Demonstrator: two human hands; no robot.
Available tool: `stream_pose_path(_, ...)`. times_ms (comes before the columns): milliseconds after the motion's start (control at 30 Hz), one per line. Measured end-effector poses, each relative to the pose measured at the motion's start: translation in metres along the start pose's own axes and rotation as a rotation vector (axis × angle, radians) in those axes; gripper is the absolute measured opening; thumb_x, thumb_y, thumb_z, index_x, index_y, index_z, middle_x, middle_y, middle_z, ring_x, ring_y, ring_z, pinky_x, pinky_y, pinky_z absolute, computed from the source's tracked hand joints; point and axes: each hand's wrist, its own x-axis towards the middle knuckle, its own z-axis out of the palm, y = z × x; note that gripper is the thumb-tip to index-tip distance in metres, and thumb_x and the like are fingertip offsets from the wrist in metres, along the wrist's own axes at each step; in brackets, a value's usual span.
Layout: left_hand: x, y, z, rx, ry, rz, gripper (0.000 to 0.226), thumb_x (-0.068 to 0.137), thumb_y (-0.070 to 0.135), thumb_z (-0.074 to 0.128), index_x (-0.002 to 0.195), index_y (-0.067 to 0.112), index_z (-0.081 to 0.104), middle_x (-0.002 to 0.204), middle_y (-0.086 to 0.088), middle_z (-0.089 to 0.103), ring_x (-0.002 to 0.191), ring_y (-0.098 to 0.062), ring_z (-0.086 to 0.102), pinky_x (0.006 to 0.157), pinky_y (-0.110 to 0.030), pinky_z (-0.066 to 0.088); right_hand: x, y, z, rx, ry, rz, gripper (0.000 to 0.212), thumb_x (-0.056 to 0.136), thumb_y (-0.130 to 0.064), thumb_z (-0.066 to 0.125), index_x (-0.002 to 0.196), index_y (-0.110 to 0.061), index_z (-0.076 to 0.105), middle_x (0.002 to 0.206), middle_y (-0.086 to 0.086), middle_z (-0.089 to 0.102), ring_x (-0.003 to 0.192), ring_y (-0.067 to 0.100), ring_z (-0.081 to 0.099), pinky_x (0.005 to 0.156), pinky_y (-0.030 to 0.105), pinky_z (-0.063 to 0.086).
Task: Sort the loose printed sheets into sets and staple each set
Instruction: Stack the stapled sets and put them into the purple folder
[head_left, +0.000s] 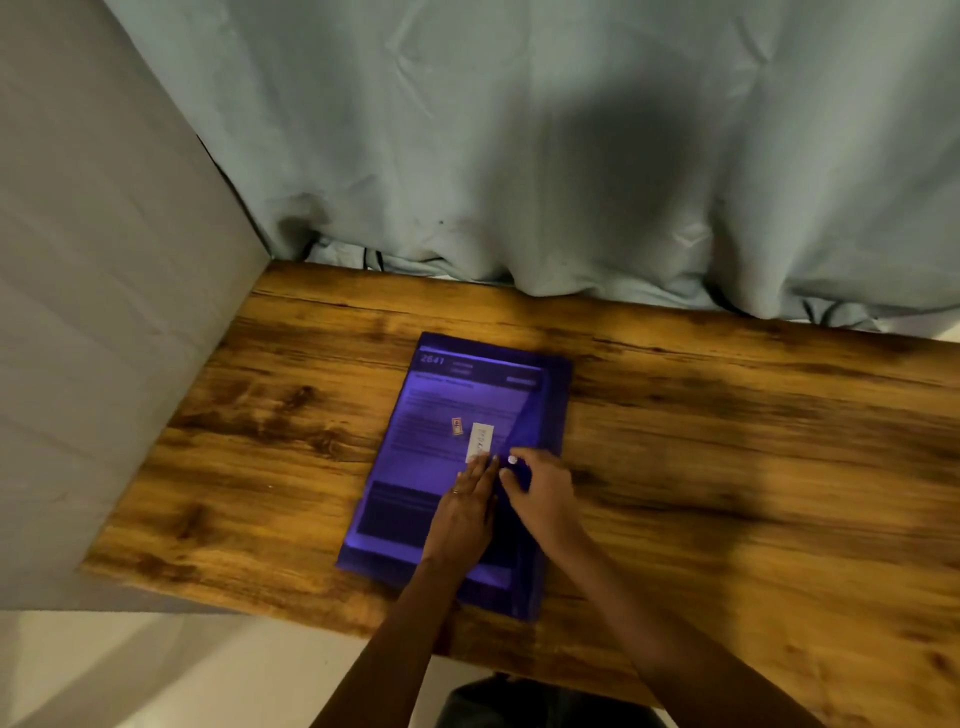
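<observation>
Sitting lowest in view, dark clothing (545, 704); spreading beyond, a wooden table (727, 441) with pale drapery (519, 156) hanging behind. Lying mid-table, looking violet, printed sheets (441, 405) carrying a white slip (480, 441). Pressing flat on them, left hand (462, 514), fingers straight; curling at their right edge, right hand (537, 493), grip impossible to tell.

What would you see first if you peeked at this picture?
A bright purple folder jumps out, lying in the middle of the brown wooden table. Two hands meet on it: the left hand lies flat, the right hand curls at its flap. A pale curtain hangs behind.
</observation>
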Motion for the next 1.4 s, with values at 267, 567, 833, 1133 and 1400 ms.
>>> stream_pose_path(267,-0.003,0.0,0.0,-0.044,0.042,0.033,0.06,0.09,0.028,0.019,0.144,0.004,0.031,0.15,-0.014,0.032,0.14,-0.026,0.03,0.115,-0.037,0.025,-0.01,0.022,0.01,-0.295,0.016,-0.184,0.037,0.08,-0.014,0.07,0.116,-0.004,0.065,0.112,0.009,0.064,0.103,0.026,0.06,0.088,0.032,0.052)
stream_pose_path(567,-0.001,0.002,0.001,0.08,0.017,0.002,0.052,0.096,0.018,0.036,0.146,0.009,0.027,0.152,-0.008,0.026,0.142,-0.021,0.026,0.111,-0.028,0.011,-0.01,0.017,0.006,-0.538,-0.034,-0.265,0.04,0.071,-0.028,0.079,0.106,-0.012,0.071,0.099,0.001,0.07,0.087,0.016,0.065,0.07,0.025,0.055)
stream_pose_path(833,0.002,0.002,0.008,0.19,0.03,-0.012,0.057,0.099,0.022,0.033,0.151,0.013,0.009,0.157,-0.001,0.006,0.146,-0.014,0.008,0.112,-0.021,-0.003,-0.008,0.018,0.009,-0.697,-0.201,-0.368,0.051,0.098,-0.018,0.04,0.145,-0.002,0.027,0.148,0.016,0.03,0.131,0.028,0.034,0.106,0.038,0.033)
stream_pose_path(1133,0.004,0.017,0.011,0.116,0.082,-0.024,0.052,0.1,0.025,0.025,0.15,0.012,0.015,0.156,-0.002,0.012,0.146,-0.018,0.012,0.114,-0.027,0.009,-0.012,0.049,-0.025,-0.284,-0.145,-0.333,0.05,0.097,-0.017,0.041,0.146,-0.014,0.031,0.15,0.004,0.033,0.136,0.019,0.033,0.11,0.021,0.024)
stream_pose_path(1400,0.033,0.079,0.038,0.121,0.013,0.047,0.056,0.102,0.033,0.029,0.151,0.016,0.007,0.159,0.0,0.006,0.146,-0.012,0.001,0.113,-0.022,-0.002,-0.016,0.166,-0.131,-0.31,0.201,0.252,0.069,0.085,-0.013,0.059,0.146,-0.005,0.027,0.155,0.018,0.016,0.142,0.035,0.015,0.115,0.038,0.017)
